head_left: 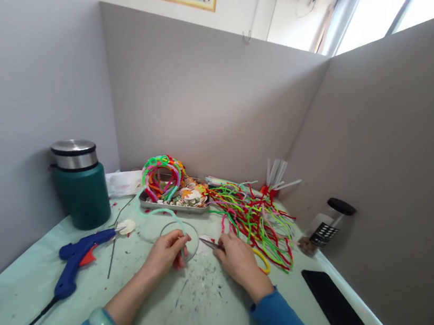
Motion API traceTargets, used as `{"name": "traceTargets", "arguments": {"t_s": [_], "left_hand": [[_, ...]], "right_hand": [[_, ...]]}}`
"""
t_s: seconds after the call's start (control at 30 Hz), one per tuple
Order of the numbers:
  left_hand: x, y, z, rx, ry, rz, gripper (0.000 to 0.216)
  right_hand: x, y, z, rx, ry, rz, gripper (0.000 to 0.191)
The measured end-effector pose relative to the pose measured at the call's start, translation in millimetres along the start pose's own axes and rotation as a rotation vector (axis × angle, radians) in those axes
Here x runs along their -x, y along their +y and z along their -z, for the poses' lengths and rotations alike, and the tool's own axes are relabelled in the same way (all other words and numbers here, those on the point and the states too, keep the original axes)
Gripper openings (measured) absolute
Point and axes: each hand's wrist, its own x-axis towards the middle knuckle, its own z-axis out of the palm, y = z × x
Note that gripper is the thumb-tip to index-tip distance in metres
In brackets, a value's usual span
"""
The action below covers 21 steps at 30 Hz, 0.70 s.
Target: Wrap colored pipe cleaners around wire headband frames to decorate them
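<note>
My left hand [167,252] is closed, with thumb and fingers pinching a mint-green pipe cleaner [162,211] that curves up and away to the left. A thin grey wire hoop [172,223] passes behind these fingers; whether they grip it too I cannot tell. My right hand [238,258] is closed over a pair of scissors [209,243]. Their dark blades point left toward my left hand, and a yellow handle loop [265,262] shows beyond the wrist. A pale scrap [206,247] lies under the blades.
A metal tray [175,207] holds wrapped headbands [163,176] and small pieces. Right of it spreads a heap of pipe cleaners [258,216]. At left stand a green flask [83,193] and a blue glue gun [78,259]. A jar [324,227] and black strip [345,312] are at right.
</note>
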Motion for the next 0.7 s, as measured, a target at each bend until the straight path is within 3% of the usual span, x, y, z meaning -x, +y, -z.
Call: {"name": "traceTargets", "arguments": {"t_s": [0.2, 0.47, 0.53, 0.6, 0.7], "left_hand": [[1, 1, 2, -0.112, 0.042, -0.083, 0.028], [1, 0, -2, -0.185, -0.038, -0.086, 0.030], [1, 0, -2, -0.214, -0.045, -0.118, 0.029], [2, 0, -2, -0.246, -0.050, -0.170, 0.027], [4, 0, -3, -0.308, -0.097, -0.236, 0.025]], "right_hand": [[-1, 23, 4, 0.227, -0.041, -0.002, 0.018], [-11, 58, 10, 0.305, 0.095, -0.167, 0.018], [-12, 50, 12, 0.209, 0.168, -0.166, 0.019], [-12, 31, 12, -0.040, 0.214, -0.072, 0.024], [-12, -4, 3, -0.611, 0.029, 0.127, 0.030]]}}
